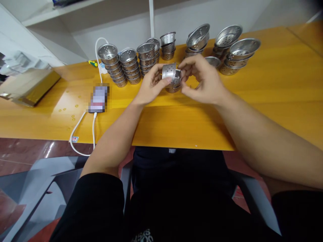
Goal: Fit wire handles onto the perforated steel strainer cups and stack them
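Note:
My left hand grips a small perforated metal cup turned on its side, thumb in front and fingers behind. At the cup's right end, my right hand has its fingers and thumb curled around the rim. Whether a second cup sits inside that end I cannot make out. Just below the held cup, another perforated metal cup shows on the table, partly covered. Behind my hands stand stacks of similar cups, including a tall stack at the left and a short one in the middle.
Wider perforated cups stand stacked at the right of the yellow table. A phone with white cables lies left of my arm, near a cardboard box. A shelf wall rises behind the stacks.

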A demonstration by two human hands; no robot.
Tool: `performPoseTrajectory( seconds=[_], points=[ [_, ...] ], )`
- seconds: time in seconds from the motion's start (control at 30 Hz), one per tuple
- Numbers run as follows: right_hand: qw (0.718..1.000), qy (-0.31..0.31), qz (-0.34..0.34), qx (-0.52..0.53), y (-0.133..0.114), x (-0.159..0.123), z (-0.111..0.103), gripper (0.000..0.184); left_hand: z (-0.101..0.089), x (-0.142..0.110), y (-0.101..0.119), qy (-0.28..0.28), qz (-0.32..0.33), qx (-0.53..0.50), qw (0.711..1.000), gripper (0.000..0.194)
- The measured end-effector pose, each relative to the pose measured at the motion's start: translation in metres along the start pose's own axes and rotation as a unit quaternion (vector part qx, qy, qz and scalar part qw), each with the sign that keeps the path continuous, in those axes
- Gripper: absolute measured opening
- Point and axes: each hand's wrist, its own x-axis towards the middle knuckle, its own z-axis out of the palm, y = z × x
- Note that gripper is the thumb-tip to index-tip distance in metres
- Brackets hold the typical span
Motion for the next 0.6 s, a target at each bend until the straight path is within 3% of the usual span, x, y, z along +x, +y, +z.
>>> performPoseTrajectory(
  seconds=[0.13, 0.47, 0.6],
  points=[
    [0.999, -0.008, -0.049, -0.018, 0.001, 0.001, 0.000, 0.049, -0.003, -0.001, 0.006, 0.012, -0.025, -0.040, 0.999, 0.090],
    [0.999, 0.013, -0.042, -0.013, 0.001, 0.002, 0.006, 0.040, -0.004, -0.001, 0.015, -0.003, -0.018, -0.078, 0.997, 0.089],
    [0.999, 0.002, -0.028, -0.016, -0.002, 0.000, 0.003, 0.044, -0.007, -0.002, 0.013, -0.002, -0.024, -0.066, 0.998, 0.095]
  ],
)
